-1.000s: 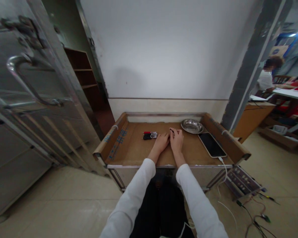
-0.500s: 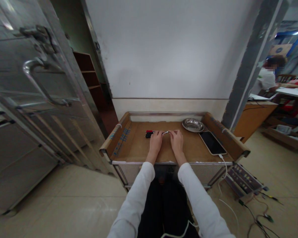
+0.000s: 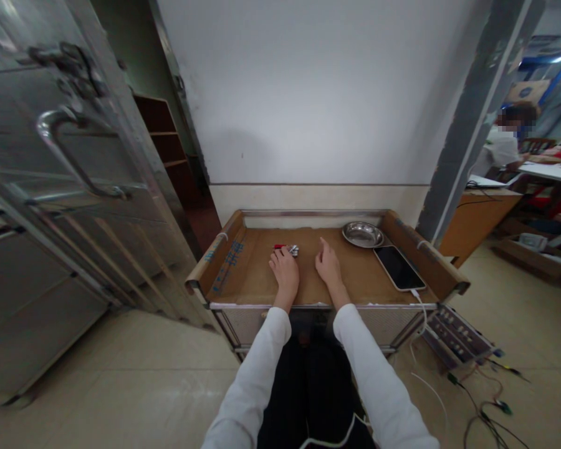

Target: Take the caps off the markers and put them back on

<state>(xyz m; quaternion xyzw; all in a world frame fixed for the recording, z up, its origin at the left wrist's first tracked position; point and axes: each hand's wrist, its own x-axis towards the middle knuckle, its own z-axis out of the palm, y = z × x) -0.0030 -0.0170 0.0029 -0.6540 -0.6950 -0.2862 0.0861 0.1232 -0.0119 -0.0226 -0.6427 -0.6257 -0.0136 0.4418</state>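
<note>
My left hand [image 3: 285, 272] lies on the brown cardboard top of a metal cart [image 3: 252, 280], its fingers over a small bunch of red and black pens [image 3: 287, 249] with silver ends. I cannot see whether the fingers grip them. My right hand [image 3: 328, 262] rests a little to the right on the cardboard, fingers loosely apart, holding nothing. Both arms wear white sleeves.
A round steel dish [image 3: 363, 234] sits at the cart's back right. A dark phone [image 3: 397, 267] on a white cable lies beside it. A metal door [image 3: 70, 181] stands open on the left. A power strip [image 3: 458, 340] and wires lie on the floor. A person [image 3: 505, 146] sits far right.
My left hand moved left onto the pens and now covers most of them. My right hand let go of the pen end and drew back, opening.
</note>
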